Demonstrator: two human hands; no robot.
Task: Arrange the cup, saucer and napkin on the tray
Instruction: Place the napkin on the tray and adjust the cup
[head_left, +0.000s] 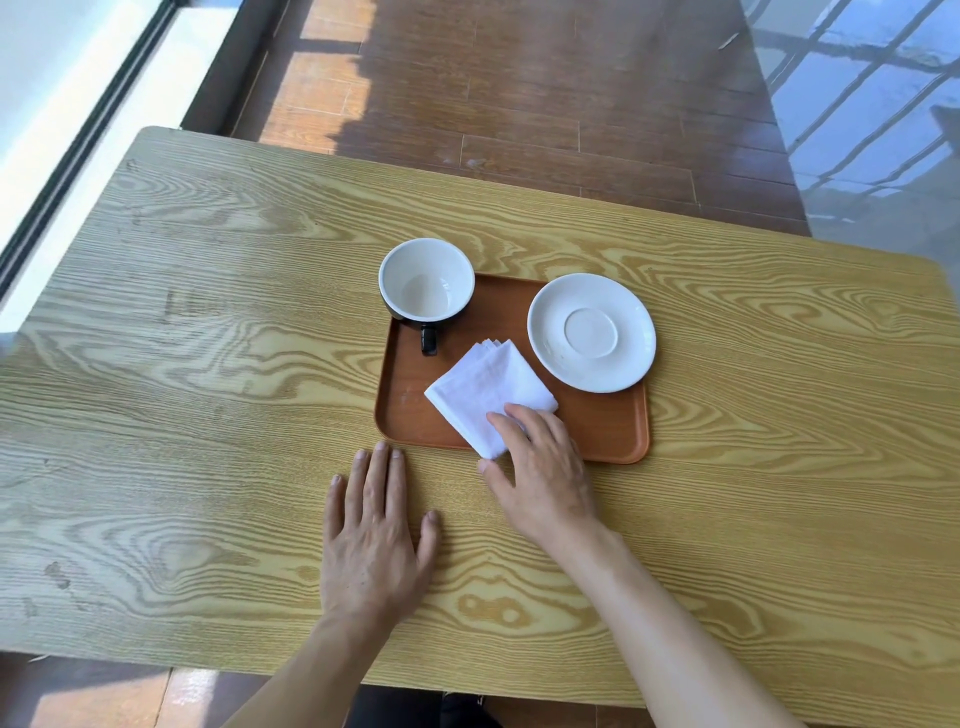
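A brown tray (608, 428) lies on the wooden table. In its far left corner stands a cup (426, 280), black outside and white inside, empty, with its handle pointing toward me. A white saucer (591, 332) rests at the far right, its rim overhanging the tray's edge. A folded white napkin (485, 392) lies turned like a diamond in the tray's near middle, one corner reaching over the near rim. My right hand (543, 467) rests its fingertips on the napkin's near right part. My left hand (376, 535) lies flat on the table, fingers spread, just short of the tray.
The light wooden table (208, 364) spreads wide to the left and right of the tray. Beyond its far edge is a dark wooden floor (545, 104). A window frame runs along the left, and a glass panel is at the right.
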